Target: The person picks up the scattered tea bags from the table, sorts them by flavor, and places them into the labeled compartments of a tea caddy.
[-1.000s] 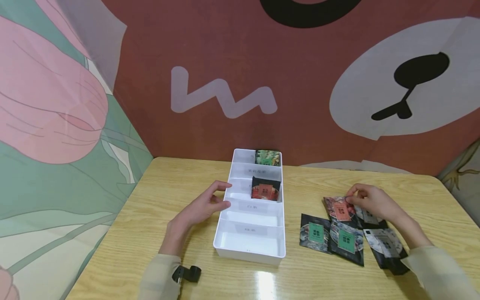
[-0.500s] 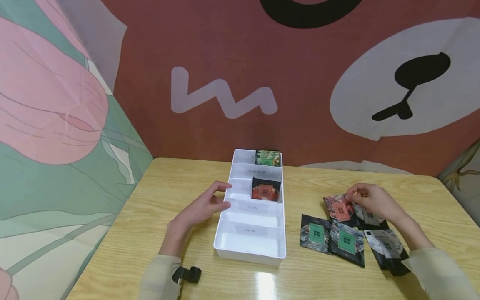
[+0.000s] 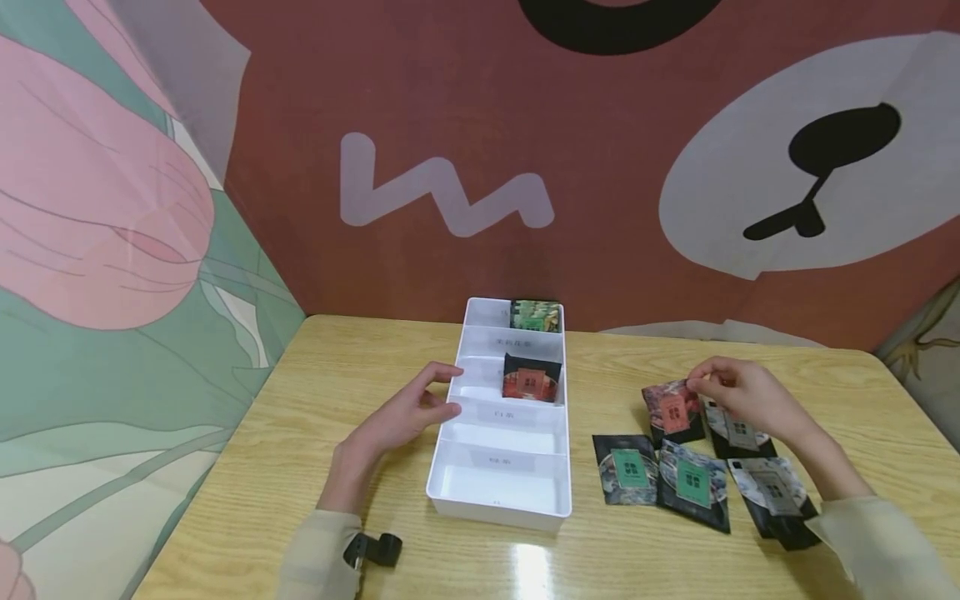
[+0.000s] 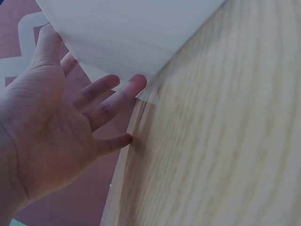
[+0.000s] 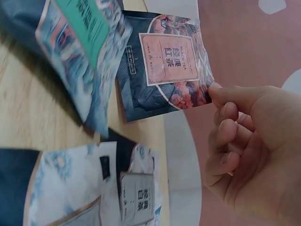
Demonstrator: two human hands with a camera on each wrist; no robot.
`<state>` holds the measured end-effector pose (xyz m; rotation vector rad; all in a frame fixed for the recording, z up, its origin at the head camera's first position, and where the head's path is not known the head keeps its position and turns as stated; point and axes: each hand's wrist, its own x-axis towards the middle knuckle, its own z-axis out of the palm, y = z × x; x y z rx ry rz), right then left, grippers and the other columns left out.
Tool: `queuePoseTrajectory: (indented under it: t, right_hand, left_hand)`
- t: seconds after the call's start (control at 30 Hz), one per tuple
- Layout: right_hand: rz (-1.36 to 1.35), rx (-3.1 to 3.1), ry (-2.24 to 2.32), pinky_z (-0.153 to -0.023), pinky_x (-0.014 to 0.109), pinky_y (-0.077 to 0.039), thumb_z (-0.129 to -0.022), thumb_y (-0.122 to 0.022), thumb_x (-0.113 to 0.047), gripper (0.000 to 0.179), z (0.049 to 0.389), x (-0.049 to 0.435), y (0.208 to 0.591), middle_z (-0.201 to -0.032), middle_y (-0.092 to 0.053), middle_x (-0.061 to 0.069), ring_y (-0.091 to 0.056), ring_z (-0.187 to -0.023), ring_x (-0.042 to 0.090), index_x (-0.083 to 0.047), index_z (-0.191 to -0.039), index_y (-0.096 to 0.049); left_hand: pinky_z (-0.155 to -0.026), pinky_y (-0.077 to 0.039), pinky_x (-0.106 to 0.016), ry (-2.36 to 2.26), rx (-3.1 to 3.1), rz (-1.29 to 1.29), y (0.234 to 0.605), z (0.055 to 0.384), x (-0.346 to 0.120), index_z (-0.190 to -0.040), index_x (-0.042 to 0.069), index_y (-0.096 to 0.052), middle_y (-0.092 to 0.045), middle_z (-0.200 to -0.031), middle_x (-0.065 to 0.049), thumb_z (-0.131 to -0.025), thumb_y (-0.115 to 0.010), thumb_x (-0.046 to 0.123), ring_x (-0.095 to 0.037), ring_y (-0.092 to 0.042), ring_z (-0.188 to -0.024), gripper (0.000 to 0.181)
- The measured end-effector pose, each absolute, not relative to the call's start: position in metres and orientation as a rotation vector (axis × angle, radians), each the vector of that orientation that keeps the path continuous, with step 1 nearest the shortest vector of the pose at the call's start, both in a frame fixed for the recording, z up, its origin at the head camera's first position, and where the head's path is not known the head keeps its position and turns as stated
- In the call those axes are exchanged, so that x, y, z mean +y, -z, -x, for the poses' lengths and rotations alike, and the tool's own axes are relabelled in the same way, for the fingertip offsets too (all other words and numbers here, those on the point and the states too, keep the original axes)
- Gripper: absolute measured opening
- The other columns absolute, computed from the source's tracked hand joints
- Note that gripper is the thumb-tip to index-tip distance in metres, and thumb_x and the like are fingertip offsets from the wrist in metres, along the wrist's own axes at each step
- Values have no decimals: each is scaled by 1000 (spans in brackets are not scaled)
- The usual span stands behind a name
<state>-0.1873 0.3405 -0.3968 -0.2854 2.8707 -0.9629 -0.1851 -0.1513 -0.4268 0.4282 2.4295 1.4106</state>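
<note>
My right hand [image 3: 750, 396] pinches the right upper corner of a black tea bag packet [image 5: 171, 63] with a red-pink label, between thumb and fingers. In the right wrist view that packet looks tilted up. Close by lie green-label packets [image 3: 628, 469] and white tea packets with grey labels [image 3: 738, 433]. At the left wall of a white compartment tray [image 3: 495, 518], my left hand [image 3: 405, 412] holds its fingers spread, with fingertips touching the tray's side in the left wrist view [image 4: 56, 117].
Inside the tray, a red-label packet [image 3: 531, 379] lies in a middle compartment and green packets [image 3: 535, 316] in the far one. The wooden table [image 3: 360, 342] ends at a painted wall [image 3: 450, 267] behind. A black strap device [image 3: 375, 550] is on the left wrist.
My right hand has moved slightly up and left, drawing the red-label packet off the packets beside it. The leftmost green-label packet has shifted a little left. My left hand has stayed still.
</note>
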Motion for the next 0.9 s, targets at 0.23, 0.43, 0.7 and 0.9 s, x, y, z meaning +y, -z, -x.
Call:
queuePoseTrajectory:
  t: [0.23, 0.43, 0.7, 0.9]
  right_hand:
    - [313, 2891, 1017, -41, 31, -35, -102, -53, -41, 33, 185, 334, 392, -61, -46, 0, -37, -43, 13, -11, -109, -65]
    - [320, 2923, 1017, -41, 30, -35, -102, -53, -41, 33, 181, 332, 390, -61, -46, 1, -38, -44, 14, -11, -109, -65]
    - [340, 2960, 1055, -42, 31, -34, -102, -54, -40, 30, 176, 331, 388, -61, -45, 0, -39, -45, 17, -13, -108, -66]
    - [362, 2984, 1077, -43, 32, -33, -101, -56, -39, 27, 176, 328, 385, -60, -47, 3, -39, -45, 18, -15, -106, -67]
  left_hand:
    - [-83, -47, -34, -1414, 2421, -413, 427, 185, -151, -142, 29, -45, -47, -142, 3, -94, -69, 37, -21, -58, -99, 54]
    - [-82, -47, -33, -1423, 2415, -419, 427, 185, -151, -142, 29, -45, -47, -142, 3, -94, -69, 37, -21, -57, -99, 54]
    - [-82, -47, -34, -1422, 2424, -417, 427, 185, -151, -141, 29, -46, -48, -141, 5, -94, -69, 37, -20, -57, -99, 54]
    - [-82, -47, -34, -1421, 2423, -417, 427, 184, -151, -142, 29, -46, -47, -141, 4, -94, -69, 38, -21, -57, -99, 55]
